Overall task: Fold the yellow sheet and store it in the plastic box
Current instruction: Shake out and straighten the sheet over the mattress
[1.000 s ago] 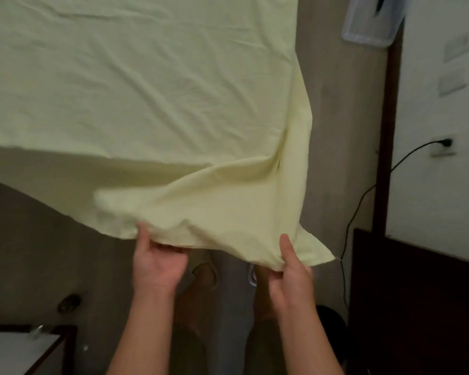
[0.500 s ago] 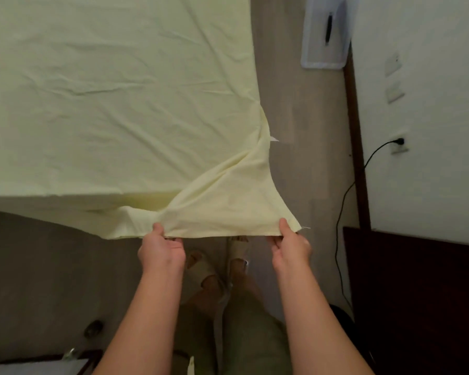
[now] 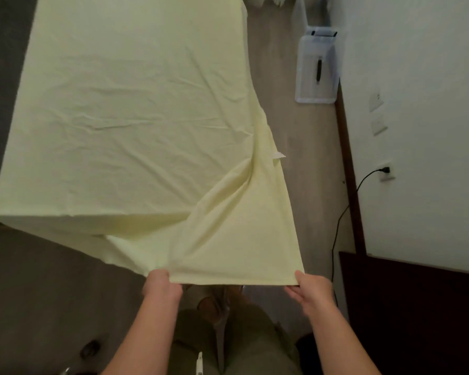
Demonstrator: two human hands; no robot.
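1. The yellow sheet [image 3: 136, 104] lay spread out wide and mostly flat, with small wrinkles. Only its near right corner was lifted up and pulled toward us.
2. Our left hand [image 3: 161, 286] gripped the sheet's near edge with its fingers curled round the cloth. Our right hand [image 3: 313, 292] pinched the sheet's very corner, thumb on top. The edge between them was pulled tight.
3. We thought the best way to make this fold was to hold that edge tight, lift it high, and carry it to the sheet's far edge so the corners met.
4. Deep creases ran from the held corner up the sheet's right side, where a small white tag [image 3: 278, 156] poked out. We thought a gentle shake would smooth them first.
5. The floor [image 3: 290, 125] showed along the sheet's right side. We thought loose cloth could drag there if we held it low.
6. The plastic box [image 3: 316, 77] sat on that floor, well apart from the sheet's right side. We thought the sheet needed many more folds to fit inside.
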